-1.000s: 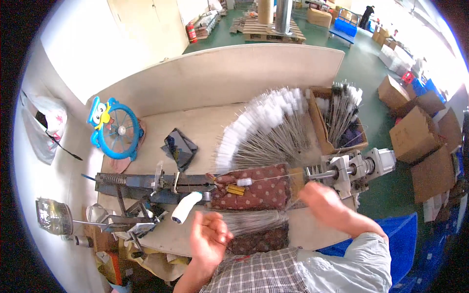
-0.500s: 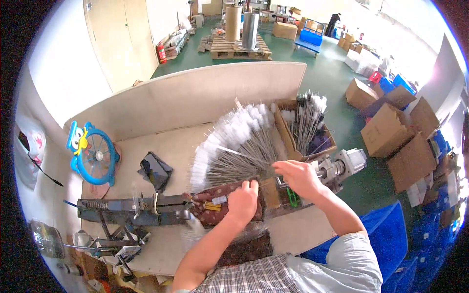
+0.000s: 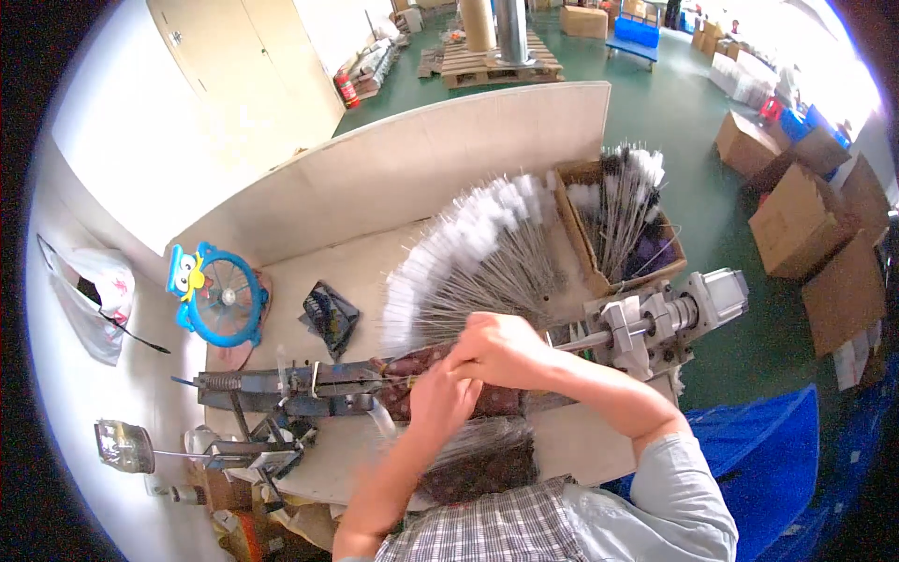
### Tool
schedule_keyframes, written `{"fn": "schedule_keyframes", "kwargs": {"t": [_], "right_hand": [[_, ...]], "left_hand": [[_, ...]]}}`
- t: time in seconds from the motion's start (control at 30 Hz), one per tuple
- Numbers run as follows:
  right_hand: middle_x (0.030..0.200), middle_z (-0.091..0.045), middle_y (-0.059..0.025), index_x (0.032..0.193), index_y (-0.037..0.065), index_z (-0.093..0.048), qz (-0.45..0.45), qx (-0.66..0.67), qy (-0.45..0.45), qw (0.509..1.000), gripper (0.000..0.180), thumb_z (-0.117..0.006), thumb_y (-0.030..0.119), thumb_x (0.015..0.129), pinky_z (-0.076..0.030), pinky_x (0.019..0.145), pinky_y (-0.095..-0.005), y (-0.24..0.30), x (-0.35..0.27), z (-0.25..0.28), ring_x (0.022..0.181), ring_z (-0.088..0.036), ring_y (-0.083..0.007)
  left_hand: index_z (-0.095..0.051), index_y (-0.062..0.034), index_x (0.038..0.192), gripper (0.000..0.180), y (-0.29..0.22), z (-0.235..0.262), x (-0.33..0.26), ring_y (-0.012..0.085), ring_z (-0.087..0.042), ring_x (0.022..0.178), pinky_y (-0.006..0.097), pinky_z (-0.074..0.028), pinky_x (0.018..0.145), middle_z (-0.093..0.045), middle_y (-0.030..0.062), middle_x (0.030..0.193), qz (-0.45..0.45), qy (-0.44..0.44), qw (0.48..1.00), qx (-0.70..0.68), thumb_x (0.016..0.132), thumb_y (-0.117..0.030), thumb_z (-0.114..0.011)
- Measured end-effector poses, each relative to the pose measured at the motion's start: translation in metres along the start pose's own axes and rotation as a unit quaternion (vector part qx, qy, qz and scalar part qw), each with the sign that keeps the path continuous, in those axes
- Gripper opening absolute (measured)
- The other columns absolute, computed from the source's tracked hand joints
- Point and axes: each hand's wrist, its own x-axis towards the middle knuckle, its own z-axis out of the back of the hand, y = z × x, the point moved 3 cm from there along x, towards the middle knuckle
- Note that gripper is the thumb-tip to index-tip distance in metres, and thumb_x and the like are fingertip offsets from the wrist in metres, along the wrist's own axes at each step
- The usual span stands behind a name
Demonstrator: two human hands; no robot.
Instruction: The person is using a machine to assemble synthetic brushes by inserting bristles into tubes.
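My left hand (image 3: 438,401) and my right hand (image 3: 506,350) meet over the dark red patterned cloth (image 3: 496,401) on the bench. Both have their fingers closed, the right one just above the left. Whatever sits between the fingertips is hidden. Just beyond them, a wide fan of white-bristled brushes with thin wire stems (image 3: 468,248) lies on the bench, stems toward me. Left of the hands is a long metal fixture (image 3: 318,386) with a spring at its far left end. A bundle of thin wires (image 3: 478,445) rests close to my body.
A cardboard box of brushes (image 3: 679,264) stands at the back right, beside a motor with a clamp (image 3: 716,298). A blue round fan (image 3: 228,296) and a black plastic bag (image 3: 330,317) are at the left. A board (image 3: 403,155) edges the bench's far side.
My right hand has moved left from beside the wire stems to meet my left hand. My left hand has shifted slightly lower left. The whole view has turned somewhat.
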Motion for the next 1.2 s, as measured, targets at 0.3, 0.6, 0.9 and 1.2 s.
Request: {"fn": "schedule_keyframes", "kwargs": {"t": [0.3, 0.6, 0.9, 1.2], "right_hand": [[0.072, -0.062, -0.0045, 0.068, 0.009, -0.061, 0.01, -0.015, 0.017, 1.0, 0.008, -0.061, 0.016, 0.069, -0.049, 0.068, -0.0396, 0.02, 0.049, -0.088, 0.084, -0.056, -0.0277], [0.073, -0.061, -0.0036, 0.065, 0.009, -0.061, -0.004, -0.103, 0.019, 0.994, 0.007, -0.062, 0.016, 0.066, -0.048, 0.066, -0.0397, 0.023, 0.058, -0.102, 0.081, -0.054, -0.0267], [0.073, -0.06, -0.0024, 0.073, 0.008, -0.063, 0.058, -0.09, -0.026, 0.994, 0.008, -0.062, 0.015, 0.071, -0.048, 0.07, -0.0338, 0.031, 0.046, -0.083, 0.08, -0.056, -0.0225], [0.076, -0.055, -0.0075, 0.088, 0.011, -0.056, 0.041, -0.027, 0.045, 0.998, 0.012, -0.055, 0.01, 0.076, -0.05, 0.06, -0.036, 0.026, -0.017, -0.084, 0.07, -0.061, -0.0262]], "left_hand": [[-0.065, -0.0084, 0.081, 0.047, 0.074, -0.035, -0.119, 0.0174, -0.054, 0.062, 0.032, -0.042, 0.054, -0.059, 0.0043, 0.067, 0.372, -0.046, 0.317, -0.871, 0.089, -0.051, -0.046], [-0.062, -0.0045, 0.065, 0.043, 0.073, 0.023, -0.095, 0.0166, -0.055, 0.058, 0.03, -0.044, 0.056, -0.056, 0.0068, 0.057, 0.352, -0.26, 0.591, -0.678, 0.086, -0.041, -0.051], [-0.063, -0.0008, 0.08, 0.025, 0.093, -0.019, -0.096, 0.0149, -0.057, 0.062, 0.029, -0.044, 0.055, -0.063, 0.0061, 0.069, 0.324, -0.136, 0.792, -0.499, 0.08, -0.026, -0.066], [-0.049, -0.0036, 0.078, 0.014, 0.078, -0.032, -0.087, 0.013, -0.059, 0.061, 0.032, -0.05, 0.057, -0.059, 0.0058, 0.067, 0.299, -0.179, 0.773, -0.53, 0.076, -0.007, -0.062]]}}
